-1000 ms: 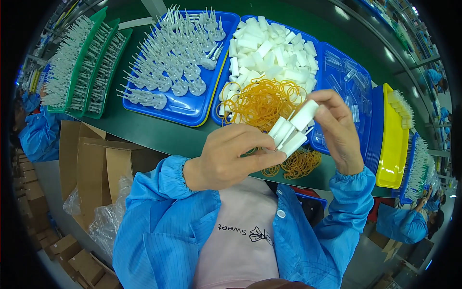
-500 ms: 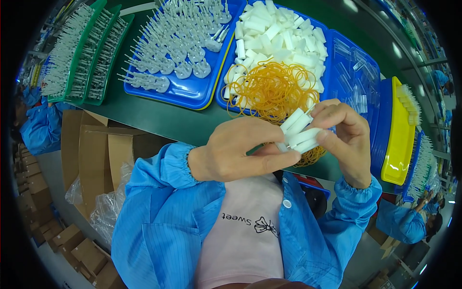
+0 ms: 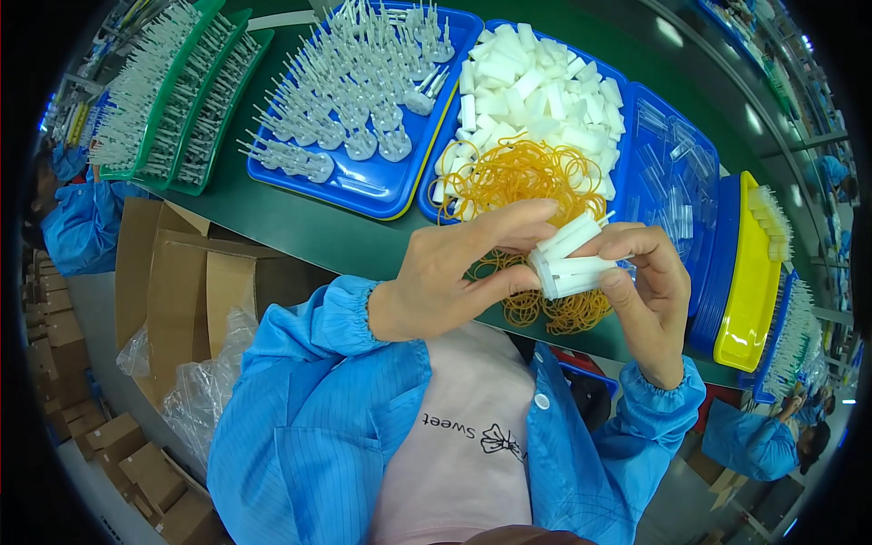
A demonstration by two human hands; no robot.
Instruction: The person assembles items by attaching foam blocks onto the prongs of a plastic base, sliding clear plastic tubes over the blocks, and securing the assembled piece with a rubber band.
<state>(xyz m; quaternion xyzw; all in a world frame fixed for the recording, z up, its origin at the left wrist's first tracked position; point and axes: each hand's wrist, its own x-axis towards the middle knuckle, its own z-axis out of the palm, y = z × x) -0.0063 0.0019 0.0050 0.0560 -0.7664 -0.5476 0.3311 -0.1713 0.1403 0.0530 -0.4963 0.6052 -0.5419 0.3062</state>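
Between my hands is a small assembly (image 3: pixel 574 262) of white foam pieces set around a clear round base, with thin pins sticking out at its far end. My left hand (image 3: pixel 454 268) pinches the base end between thumb and fingers. At the other end, my right hand (image 3: pixel 649 295) grips the foam pieces with thumb and forefinger. Just behind the hands, a heap of amber rubber bands (image 3: pixel 527 177) lies over white foam pieces (image 3: pixel 545 86) in a blue tray (image 3: pixel 427 195). More rubber bands (image 3: pixel 577 313) lie on the table under the assembly.
To the left, a blue tray (image 3: pixel 386 195) holds many clear pronged bases, beside green racks (image 3: pixel 204 109) of similar parts. Clear plastic tubes fill another blue tray (image 3: pixel 649 168). A yellow tray (image 3: pixel 736 341) stands at right. Cardboard boxes (image 3: pixel 173 318) sit below the table's left edge.
The assembly has turned, so its round base now faces my left hand. My left fingers have shifted from around it to a pinch at its base. The view has shifted slightly.
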